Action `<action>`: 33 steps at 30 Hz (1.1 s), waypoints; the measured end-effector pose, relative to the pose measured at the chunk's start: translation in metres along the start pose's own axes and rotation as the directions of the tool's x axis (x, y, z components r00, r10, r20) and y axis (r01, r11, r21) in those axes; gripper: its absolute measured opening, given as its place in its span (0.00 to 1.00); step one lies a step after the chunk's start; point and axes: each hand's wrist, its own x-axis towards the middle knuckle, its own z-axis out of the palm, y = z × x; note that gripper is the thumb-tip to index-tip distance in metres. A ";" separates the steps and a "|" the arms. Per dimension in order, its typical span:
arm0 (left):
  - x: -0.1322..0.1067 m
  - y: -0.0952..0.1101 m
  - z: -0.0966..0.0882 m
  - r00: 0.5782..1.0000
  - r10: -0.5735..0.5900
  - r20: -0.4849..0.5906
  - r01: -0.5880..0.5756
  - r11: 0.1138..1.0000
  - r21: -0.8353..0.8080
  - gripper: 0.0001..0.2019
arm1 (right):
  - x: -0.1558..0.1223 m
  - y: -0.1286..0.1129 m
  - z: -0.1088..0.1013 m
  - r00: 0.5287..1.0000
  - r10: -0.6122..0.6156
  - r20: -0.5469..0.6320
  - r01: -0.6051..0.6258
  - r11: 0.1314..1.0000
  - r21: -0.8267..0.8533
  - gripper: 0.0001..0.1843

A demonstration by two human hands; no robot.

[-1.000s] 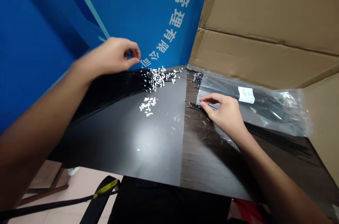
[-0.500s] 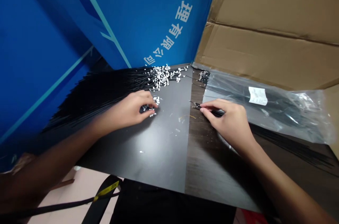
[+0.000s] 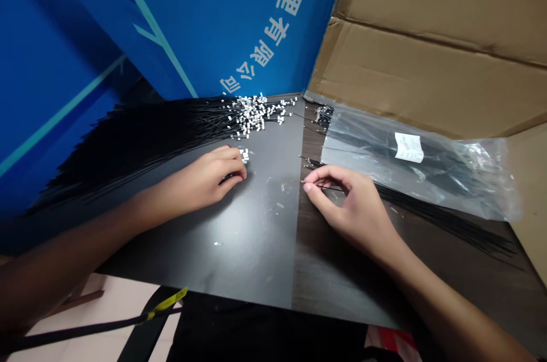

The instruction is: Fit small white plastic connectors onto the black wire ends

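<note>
inward from the near edge of the smooth, partly wood-grained worktop (image 3: 248, 271), your right hand (image 3: 354, 196) has its grip pinched on a thin black wire (image 3: 332, 187). your left hand (image 3: 209, 177) curls beside small, blocky white pieces (image 3: 244, 155); whether its grip has closed on one, i cannot tell. loose black strands (image 3: 444, 219) slant toward the right edge beside a crinkled clear plastic bag (image 3: 384, 171). near the far edge, white-tipped wires (image 3: 252, 114) heap before a blue panel (image 3: 192, 20).

The left hand (image 3: 216, 175) has lowered; the right hand (image 3: 354, 198) now pinches wire (image 3: 330, 187) (1 strand).
</note>
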 end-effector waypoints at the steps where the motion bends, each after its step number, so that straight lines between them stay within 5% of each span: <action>1: 0.000 0.001 0.000 1.000 0.008 -0.018 -0.008 1.000 -0.006 0.10 | -0.001 -0.003 0.000 1.000 0.013 0.012 -0.013 1.000 0.028 0.04; 6: -0.001 0.030 0.002 0.990 -0.065 -0.129 0.030 0.966 -0.258 0.07 | -0.010 -0.011 0.003 1.000 -0.015 0.023 0.013 0.996 0.093 0.03; 9: -0.003 0.060 0.012 0.983 -0.176 -0.045 0.108 0.767 -0.632 0.05 | -0.018 -0.013 0.010 0.995 -0.100 0.017 0.097 0.989 0.114 0.03; 12: -0.005 0.078 0.023 0.969 -0.249 -0.009 0.147 0.602 -0.785 0.04 | -0.025 -0.014 0.020 0.967 -0.255 -0.004 0.254 0.964 0.082 0.05; 16: -0.009 0.083 0.027 0.960 -0.276 -0.055 0.127 0.599 -0.790 0.01 | -0.029 -0.014 0.027 0.887 -0.459 -0.058 0.459 0.888 0.000 0.08; 26: -0.013 0.082 0.028 0.966 -0.171 -0.192 -0.011 0.721 -0.693 0.05 | -0.030 -0.010 0.025 0.811 -0.582 -0.053 0.569 0.807 -0.155 0.09; 33: -0.011 0.083 0.025 0.958 -0.275 -0.083 0.103 0.601 -0.793 0.04 | -0.030 -0.009 0.019 0.732 -0.681 -0.022 0.652 0.709 -0.267 0.10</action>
